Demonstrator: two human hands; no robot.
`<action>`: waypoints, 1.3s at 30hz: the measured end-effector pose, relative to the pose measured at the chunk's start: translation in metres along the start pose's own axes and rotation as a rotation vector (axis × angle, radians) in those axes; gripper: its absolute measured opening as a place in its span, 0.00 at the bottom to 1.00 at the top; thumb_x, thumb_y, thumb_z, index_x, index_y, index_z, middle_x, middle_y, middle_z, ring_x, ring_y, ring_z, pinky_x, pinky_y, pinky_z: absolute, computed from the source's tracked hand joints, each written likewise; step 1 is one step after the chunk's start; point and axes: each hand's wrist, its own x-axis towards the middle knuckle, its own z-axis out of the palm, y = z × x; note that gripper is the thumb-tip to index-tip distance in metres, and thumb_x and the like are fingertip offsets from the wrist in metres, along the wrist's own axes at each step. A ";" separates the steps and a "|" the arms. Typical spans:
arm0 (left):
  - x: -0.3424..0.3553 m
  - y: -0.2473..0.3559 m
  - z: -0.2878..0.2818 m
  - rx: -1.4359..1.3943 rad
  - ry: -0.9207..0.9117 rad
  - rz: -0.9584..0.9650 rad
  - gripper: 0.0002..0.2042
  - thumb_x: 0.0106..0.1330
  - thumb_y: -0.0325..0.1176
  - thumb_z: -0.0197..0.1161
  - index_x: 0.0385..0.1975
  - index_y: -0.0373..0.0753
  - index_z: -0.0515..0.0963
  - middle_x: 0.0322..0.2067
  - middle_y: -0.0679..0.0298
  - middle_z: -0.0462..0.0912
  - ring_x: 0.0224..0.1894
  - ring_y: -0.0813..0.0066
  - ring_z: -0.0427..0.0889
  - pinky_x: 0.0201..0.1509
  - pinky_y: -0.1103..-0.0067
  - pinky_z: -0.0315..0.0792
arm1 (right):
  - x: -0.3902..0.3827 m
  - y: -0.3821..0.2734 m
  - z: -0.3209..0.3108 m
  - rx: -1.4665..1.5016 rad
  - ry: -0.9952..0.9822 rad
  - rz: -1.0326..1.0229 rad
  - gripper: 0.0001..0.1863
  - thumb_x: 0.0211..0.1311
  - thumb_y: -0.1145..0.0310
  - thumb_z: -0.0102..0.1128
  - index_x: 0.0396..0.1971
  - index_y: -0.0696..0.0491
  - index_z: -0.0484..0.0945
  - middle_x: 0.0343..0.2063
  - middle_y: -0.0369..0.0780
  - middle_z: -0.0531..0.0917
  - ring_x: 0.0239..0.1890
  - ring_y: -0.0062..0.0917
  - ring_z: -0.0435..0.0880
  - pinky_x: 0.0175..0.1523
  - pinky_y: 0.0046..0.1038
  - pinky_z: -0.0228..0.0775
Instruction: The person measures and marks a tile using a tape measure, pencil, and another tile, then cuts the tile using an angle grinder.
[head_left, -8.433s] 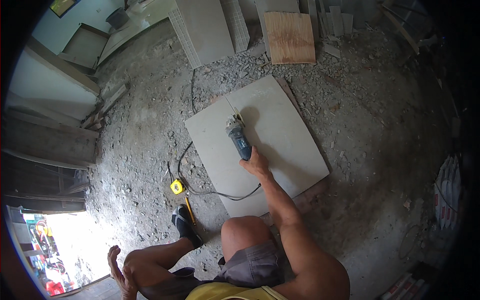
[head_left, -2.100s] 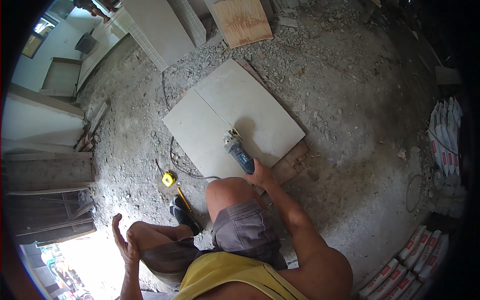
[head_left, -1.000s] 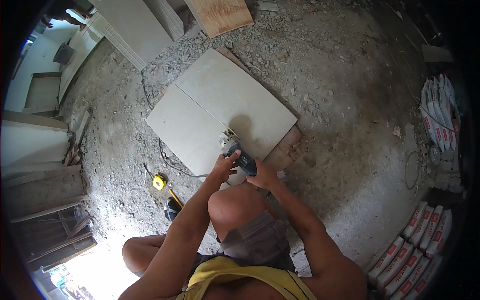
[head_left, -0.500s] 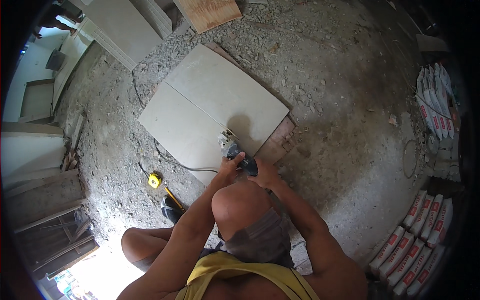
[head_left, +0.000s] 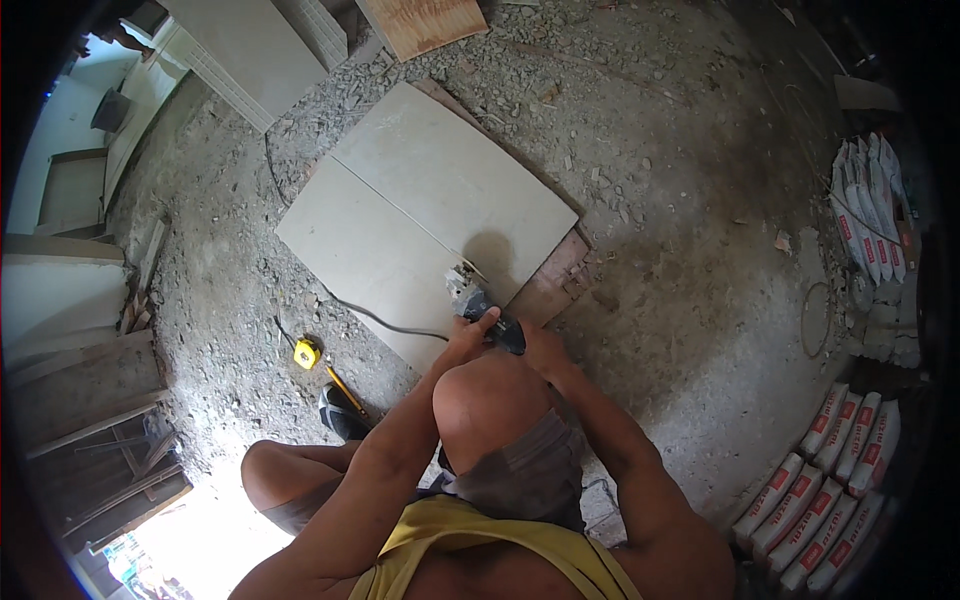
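Observation:
A large pale tile (head_left: 425, 170) lies flat on rubble, with a thin straight line running from its far left edge to an angle grinder (head_left: 488, 318). The grinder's grey head rests at the near end of that line; its blade is too small to make out. My left hand (head_left: 472, 337) is wrapped round the front of the dark body, thumb on top. My right hand (head_left: 543, 350) grips the rear end. A black cord (head_left: 385, 325) trails left across the tile. My bent knee (head_left: 490, 400) is close below both hands.
Left of the tile lie a yellow tape measure (head_left: 306, 352) and a yellow pencil-like stick (head_left: 345, 388) by my shoe (head_left: 342, 415). Stacked white-and-red bags (head_left: 820, 500) stand at right. More boards (head_left: 250, 60) lie at the far left. A reddish slab (head_left: 560, 270) shows under the tile.
The grinder and both hands have shifted slightly right and toward me along the line. The cord has moved with them, lying a little differently over the tile.

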 end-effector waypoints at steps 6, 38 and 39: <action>-0.014 -0.008 0.009 0.027 0.016 0.104 0.26 0.58 0.41 0.77 0.47 0.33 0.71 0.39 0.57 0.81 0.37 0.62 0.83 0.38 0.62 0.79 | -0.013 -0.005 -0.010 -0.028 -0.020 0.052 0.38 0.49 0.48 0.71 0.57 0.54 0.69 0.44 0.54 0.84 0.48 0.52 0.82 0.51 0.46 0.73; -0.028 -0.037 0.022 0.144 0.068 0.071 0.41 0.55 0.42 0.79 0.59 0.28 0.58 0.46 0.52 0.76 0.43 0.64 0.80 0.44 0.68 0.77 | -0.035 0.038 0.005 -0.106 -0.098 0.125 0.45 0.52 0.49 0.68 0.66 0.56 0.61 0.45 0.58 0.82 0.48 0.53 0.82 0.53 0.48 0.73; -0.027 -0.038 0.021 0.128 0.048 0.058 0.42 0.55 0.42 0.79 0.59 0.27 0.57 0.46 0.51 0.76 0.43 0.64 0.80 0.44 0.68 0.77 | -0.035 0.038 0.005 -0.103 -0.093 0.110 0.45 0.52 0.49 0.68 0.66 0.56 0.61 0.45 0.58 0.82 0.48 0.53 0.82 0.53 0.48 0.73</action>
